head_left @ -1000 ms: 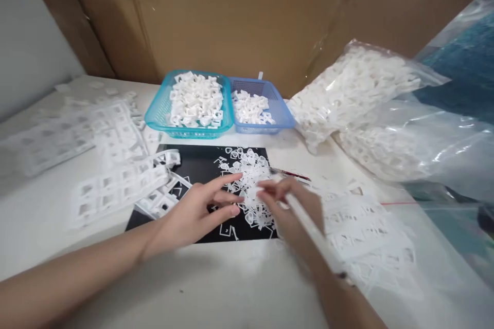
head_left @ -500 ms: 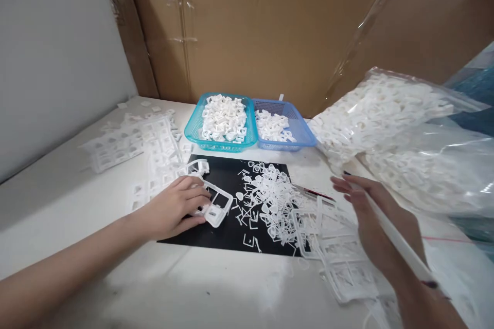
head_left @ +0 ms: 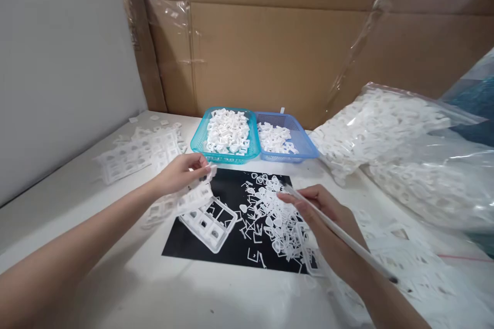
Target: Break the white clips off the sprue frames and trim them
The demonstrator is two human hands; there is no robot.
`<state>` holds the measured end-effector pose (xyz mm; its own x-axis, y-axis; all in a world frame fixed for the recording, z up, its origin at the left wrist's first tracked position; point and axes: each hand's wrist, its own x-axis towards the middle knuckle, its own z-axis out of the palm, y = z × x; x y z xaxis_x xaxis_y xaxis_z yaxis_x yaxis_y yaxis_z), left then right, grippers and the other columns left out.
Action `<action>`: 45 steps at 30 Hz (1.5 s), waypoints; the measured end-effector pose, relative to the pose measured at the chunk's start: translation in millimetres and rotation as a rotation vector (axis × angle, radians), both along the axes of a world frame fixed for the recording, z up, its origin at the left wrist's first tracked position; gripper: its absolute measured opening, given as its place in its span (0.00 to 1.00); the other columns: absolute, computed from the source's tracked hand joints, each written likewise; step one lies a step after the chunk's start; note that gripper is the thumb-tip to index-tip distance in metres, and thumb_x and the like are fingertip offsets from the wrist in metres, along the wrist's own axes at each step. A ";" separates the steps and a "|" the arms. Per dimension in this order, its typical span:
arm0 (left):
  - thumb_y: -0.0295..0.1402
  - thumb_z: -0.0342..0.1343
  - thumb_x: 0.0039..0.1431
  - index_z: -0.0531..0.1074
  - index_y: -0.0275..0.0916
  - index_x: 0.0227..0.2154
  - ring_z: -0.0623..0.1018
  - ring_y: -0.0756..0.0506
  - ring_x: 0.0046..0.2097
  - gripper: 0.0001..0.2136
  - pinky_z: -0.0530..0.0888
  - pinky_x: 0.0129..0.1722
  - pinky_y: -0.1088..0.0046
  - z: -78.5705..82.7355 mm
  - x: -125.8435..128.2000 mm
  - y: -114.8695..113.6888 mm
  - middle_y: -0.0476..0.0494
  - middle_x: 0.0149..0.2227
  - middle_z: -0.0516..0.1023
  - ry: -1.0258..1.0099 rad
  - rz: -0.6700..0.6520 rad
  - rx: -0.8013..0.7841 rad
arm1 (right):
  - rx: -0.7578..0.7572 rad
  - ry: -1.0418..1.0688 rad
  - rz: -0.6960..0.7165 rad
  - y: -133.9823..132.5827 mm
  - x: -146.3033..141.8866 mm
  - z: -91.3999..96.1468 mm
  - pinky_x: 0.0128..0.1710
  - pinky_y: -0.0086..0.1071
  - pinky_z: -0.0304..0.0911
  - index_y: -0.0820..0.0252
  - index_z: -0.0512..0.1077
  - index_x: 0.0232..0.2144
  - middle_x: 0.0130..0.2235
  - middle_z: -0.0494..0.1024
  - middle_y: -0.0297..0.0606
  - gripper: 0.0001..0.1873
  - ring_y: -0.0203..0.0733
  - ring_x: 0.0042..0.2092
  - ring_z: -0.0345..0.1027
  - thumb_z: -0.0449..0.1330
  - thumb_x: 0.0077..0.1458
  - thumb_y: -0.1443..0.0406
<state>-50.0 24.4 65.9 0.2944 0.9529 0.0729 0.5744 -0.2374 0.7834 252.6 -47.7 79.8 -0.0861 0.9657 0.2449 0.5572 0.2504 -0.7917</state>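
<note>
My left hand [head_left: 180, 172] is closed on a white plastic frame sheet [head_left: 193, 196], lifted off the table and blurred by motion, at the left edge of the black mat [head_left: 230, 247]. Another white frame piece [head_left: 208, 220] lies on the mat just below it. My right hand [head_left: 328, 231] grips a long white stick [head_left: 347, 239] that runs back along my forearm, its tip near a heap of small white plastic bits [head_left: 272, 213] on the mat.
A teal basket [head_left: 200, 136] and a blue basket [head_left: 304, 144], both holding white parts, stand behind the mat. Clear bags of white parts [head_left: 386, 128] lie at the right. Frame sheets [head_left: 135, 151] are piled at the left. Cardboard boxes [head_left: 278, 56] form the back wall.
My left hand has lifted a frame sheet from the mat's left edge. My right hand has swung back from the right to the heap of small bits. The view has tilted up.
</note>
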 end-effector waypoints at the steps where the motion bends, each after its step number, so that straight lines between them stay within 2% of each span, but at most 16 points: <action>1: 0.40 0.51 0.61 0.67 0.38 0.28 0.70 0.49 0.28 0.11 0.67 0.29 0.73 3.9 6.1 -5.8 0.49 0.27 0.72 -0.065 -0.019 -0.021 | 0.007 0.068 0.051 -0.7 -4.1 -0.2 0.20 0.27 0.63 0.54 0.73 0.33 0.30 0.82 0.33 0.10 0.36 0.24 0.72 0.57 0.58 0.55; 4: 0.42 0.52 0.61 0.63 0.39 0.29 0.67 0.51 0.25 0.12 0.64 0.24 0.76 6.4 31.6 -26.8 0.50 0.26 0.69 -0.230 -0.079 -0.085 | 0.061 0.273 0.154 -2.5 -17.4 -5.3 0.37 0.33 0.72 0.54 0.74 0.32 0.34 0.82 0.35 0.04 0.41 0.38 0.78 0.60 0.56 0.62; 8: 0.42 0.53 0.62 0.62 0.39 0.30 0.66 0.52 0.24 0.12 0.62 0.23 0.77 -11.9 64.1 -42.3 0.52 0.24 0.67 -0.373 -0.114 -0.156 | 0.044 0.277 0.211 -4.4 -30.2 -19.5 0.50 0.46 0.68 0.54 0.72 0.31 0.52 0.76 0.39 0.02 0.47 0.54 0.70 0.60 0.55 0.63; 11: 0.43 0.50 0.64 0.60 0.40 0.30 0.62 0.53 0.20 0.12 0.58 0.20 0.78 -27.6 74.4 -41.1 0.56 0.20 0.63 -0.421 -0.099 -0.178 | -0.044 0.287 0.266 -4.9 -32.5 -28.5 0.51 0.45 0.67 0.54 0.70 0.30 0.53 0.76 0.38 0.04 0.46 0.54 0.70 0.57 0.57 0.65; 14: 0.42 0.49 0.65 0.60 0.40 0.30 0.61 0.53 0.20 0.12 0.57 0.20 0.78 -36.5 76.1 -37.8 0.58 0.19 0.60 -0.406 -0.064 -0.147 | 0.006 0.292 0.300 -5.2 -34.1 -34.3 0.49 0.42 0.67 0.55 0.70 0.30 0.48 0.78 0.38 0.04 0.43 0.50 0.73 0.57 0.56 0.68; 21: 0.38 0.48 0.65 0.62 0.40 0.30 0.69 0.50 0.24 0.10 0.63 0.24 0.77 -43.2 79.7 -36.6 0.52 0.23 0.70 -0.152 0.007 -0.022 | -0.084 0.422 0.075 -8.1 -45.1 -49.4 0.39 0.35 0.68 0.57 0.69 0.25 0.39 0.79 0.37 0.09 0.41 0.41 0.73 0.56 0.57 0.66; 24: 0.35 0.46 0.66 0.62 0.41 0.31 0.73 0.49 0.26 0.08 0.65 0.27 0.75 -43.7 75.2 -31.4 0.49 0.26 0.75 0.010 0.026 0.027 | -0.005 0.438 -0.002 -7.6 -40.9 -52.0 0.39 0.36 0.69 0.57 0.69 0.24 0.37 0.78 0.38 0.09 0.43 0.41 0.73 0.57 0.56 0.64; 27: 0.34 0.47 0.64 0.62 0.41 0.30 0.73 0.47 0.24 0.06 0.63 0.26 0.74 -43.9 60.0 -21.3 0.51 0.23 0.74 0.191 0.060 0.077 | 0.029 0.516 -0.079 -4.7 -31.2 -53.1 0.42 0.38 0.69 0.56 0.71 0.24 0.39 0.78 0.38 0.09 0.44 0.44 0.73 0.60 0.55 0.62; 30: 0.33 0.49 0.62 0.65 0.41 0.29 0.73 0.44 0.25 0.06 0.62 0.26 0.72 -42.9 38.5 -10.5 0.49 0.23 0.73 0.365 0.140 0.142 | -0.130 0.700 -0.047 -1.8 -23.6 -55.0 0.42 0.38 0.72 0.56 0.71 0.25 0.42 0.79 0.39 0.10 0.44 0.46 0.73 0.63 0.54 0.59; 34: 0.33 0.51 0.59 0.70 0.38 0.34 0.73 0.32 0.45 0.05 0.67 0.41 0.58 -33.2 27.2 -12.7 0.33 0.42 0.75 0.482 0.243 0.299 | -0.318 0.897 0.063 -2.4 -21.8 -55.7 0.43 0.35 0.74 0.56 0.69 0.27 0.45 0.78 0.38 0.11 0.40 0.47 0.74 0.64 0.54 0.57; 36: 0.35 0.55 0.57 0.71 0.39 0.41 0.70 0.31 0.51 0.10 0.65 0.49 0.54 -26.7 36.2 -24.6 0.34 0.48 0.73 0.387 0.152 0.378 | -0.369 0.972 0.118 -3.9 -23.4 -54.8 0.43 0.32 0.74 0.56 0.68 0.26 0.45 0.79 0.37 0.11 0.37 0.44 0.75 0.65 0.53 0.58; 37: 0.35 0.58 0.56 0.69 0.40 0.46 0.71 0.34 0.51 0.15 0.65 0.50 0.56 -24.4 43.4 -31.8 0.37 0.47 0.74 0.261 0.023 0.359 | -0.400 1.017 0.143 -4.6 -24.6 -54.3 0.43 0.30 0.74 0.56 0.69 0.26 0.44 0.79 0.36 0.10 0.36 0.43 0.76 0.65 0.53 0.59; 39: 0.36 0.63 0.53 0.64 0.43 0.54 0.74 0.41 0.44 0.26 0.70 0.47 0.63 -23.4 59.3 -44.7 0.43 0.43 0.75 -0.048 -0.207 0.165 | -0.454 1.108 0.190 -5.3 -27.3 -53.9 0.43 0.27 0.73 0.56 0.69 0.26 0.43 0.79 0.33 0.09 0.33 0.43 0.76 0.66 0.53 0.60; 40: 0.36 0.63 0.53 0.65 0.44 0.54 0.75 0.44 0.40 0.25 0.72 0.43 0.67 -25.0 66.4 -49.3 0.46 0.39 0.75 -0.189 -0.279 0.035 | -0.479 1.138 0.214 -5.2 -28.5 -54.1 0.43 0.26 0.73 0.56 0.70 0.26 0.43 0.79 0.33 0.09 0.33 0.43 0.76 0.66 0.53 0.61; 42: 0.34 0.61 0.56 0.70 0.44 0.49 0.75 0.48 0.34 0.18 0.73 0.36 0.72 -31.7 76.1 -53.7 0.50 0.32 0.75 -0.402 -0.272 -0.169 | -0.506 1.144 0.244 -4.1 -29.7 -55.5 0.45 0.29 0.72 0.56 0.70 0.26 0.42 0.79 0.33 0.10 0.35 0.45 0.75 0.65 0.54 0.60; 45: 0.31 0.61 0.56 0.74 0.42 0.42 0.76 0.50 0.30 0.10 0.74 0.32 0.75 -44.8 79.4 -53.5 0.52 0.27 0.74 -0.552 -0.123 -0.291 | -0.465 1.023 0.202 -2.2 -27.6 -58.7 0.47 0.37 0.72 0.56 0.69 0.26 0.43 0.79 0.35 0.11 0.39 0.47 0.75 0.63 0.55 0.57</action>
<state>29.5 -29.1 21.1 0.3962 0.9181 -0.0115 0.0499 -0.0090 0.9987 225.0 -49.9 21.1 -0.2160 0.9724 -0.0878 -0.4201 -0.1737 -0.8907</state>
